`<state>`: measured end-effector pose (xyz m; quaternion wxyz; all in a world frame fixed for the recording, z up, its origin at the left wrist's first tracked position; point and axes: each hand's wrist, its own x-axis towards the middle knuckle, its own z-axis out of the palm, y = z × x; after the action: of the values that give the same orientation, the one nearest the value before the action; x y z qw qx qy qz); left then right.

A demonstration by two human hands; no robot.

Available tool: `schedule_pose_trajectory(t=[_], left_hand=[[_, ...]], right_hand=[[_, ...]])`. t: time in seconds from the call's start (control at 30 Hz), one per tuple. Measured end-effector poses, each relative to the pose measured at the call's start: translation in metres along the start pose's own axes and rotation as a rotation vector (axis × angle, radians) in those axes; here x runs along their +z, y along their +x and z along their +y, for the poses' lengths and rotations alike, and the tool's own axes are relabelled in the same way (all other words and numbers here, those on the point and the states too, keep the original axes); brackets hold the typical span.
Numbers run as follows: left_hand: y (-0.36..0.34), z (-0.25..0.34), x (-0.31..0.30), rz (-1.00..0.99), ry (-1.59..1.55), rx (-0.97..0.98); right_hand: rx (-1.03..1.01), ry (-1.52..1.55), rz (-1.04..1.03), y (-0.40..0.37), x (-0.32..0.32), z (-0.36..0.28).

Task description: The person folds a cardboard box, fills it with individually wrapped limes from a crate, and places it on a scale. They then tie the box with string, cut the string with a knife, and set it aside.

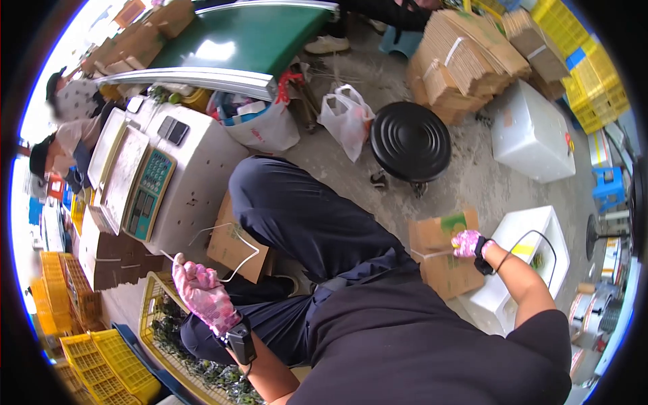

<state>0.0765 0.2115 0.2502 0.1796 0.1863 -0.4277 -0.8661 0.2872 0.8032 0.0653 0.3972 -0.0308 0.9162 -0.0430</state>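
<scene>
My left hand (204, 291), in a pink patterned glove, is closed on a thin white strap (251, 262). One end of the strap pokes out past the fingers, and the rest loops loosely over a cardboard box (233, 244) by my knee. On my other side, my right hand (467, 244), gloved in pink too, is closed at the upper edge of a second cardboard box (445, 275). A white band (432, 254) crosses that box and runs to my right fingers. Below my left hand sits a yellow crate (150, 312) with dark green produce in clear wrapping.
A white foam box (540, 226) stands right of the second carton. Ahead are a black round stool (410, 142), a white plastic bag (346, 121) and flattened cartons (459, 57). A scale (145, 196) rests at left near a green-topped table (243, 37). Other people sit far left.
</scene>
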Motion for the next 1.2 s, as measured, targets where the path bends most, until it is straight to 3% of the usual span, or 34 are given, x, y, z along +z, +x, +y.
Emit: schedule_pose_trajectory(t=[0.2,0.3,0.4,0.53,0.6,0.67,0.73,0.77,0.87,0.93,1.0,1.07,1.1,1.13,1.17,1.2], left_hand=[[0.011,-0.013,-0.045,0.026,-0.099,-0.045],[0.015,-0.014,-0.058,0.055,-0.133,-0.075],[0.022,-0.014,-0.073,0.053,-0.223,-0.115],[0.024,-0.012,-0.071,0.178,-0.191,-0.199],[0.022,0.000,-0.078,0.182,-0.156,-0.161],[0.014,0.035,-0.091,0.178,-0.144,-0.052],[-0.002,0.099,-0.096,0.352,-0.172,0.176],[-0.007,0.131,-0.112,0.469,-0.074,0.346],[-0.041,0.217,-0.192,0.374,-0.086,0.731],[-0.079,0.251,-0.175,0.592,0.006,0.940],[-0.109,0.255,-0.171,0.581,-0.006,1.015],[-0.121,0.235,-0.153,0.484,-0.082,0.894],[-0.121,0.219,-0.150,0.342,-0.151,0.791],[-0.118,0.199,-0.140,0.365,-0.082,0.687],[-0.112,0.179,-0.103,0.536,0.034,0.593],[-0.105,0.157,-0.092,0.476,0.062,0.474]], right_hand=[[-0.020,0.071,-0.002,-0.038,0.003,-0.013],[0.058,0.091,-0.047,-0.055,-0.041,-0.043],[0.083,-0.099,0.238,-0.059,-0.071,-0.033],[0.148,-0.254,0.694,-0.084,-0.178,-0.067],[0.089,-0.365,0.779,-0.087,-0.231,-0.069],[0.009,-0.451,0.870,-0.096,-0.289,-0.082],[0.042,-0.475,0.838,-0.106,-0.356,-0.110],[0.020,-0.358,0.922,-0.106,-0.387,-0.123],[-0.103,-0.125,0.975,-0.119,-0.479,-0.189],[-0.181,0.123,0.898,-0.130,-0.530,-0.234],[-0.325,0.126,1.005,-0.119,-0.569,-0.263],[-0.407,0.145,0.896,-0.109,-0.605,-0.302],[-0.474,0.090,0.844,-0.099,-0.608,-0.327],[-0.548,0.035,0.786,-0.089,-0.608,-0.351],[-0.616,-0.001,0.727,-0.076,-0.610,-0.371],[-0.654,0.004,0.714,-0.062,-0.605,-0.392]])
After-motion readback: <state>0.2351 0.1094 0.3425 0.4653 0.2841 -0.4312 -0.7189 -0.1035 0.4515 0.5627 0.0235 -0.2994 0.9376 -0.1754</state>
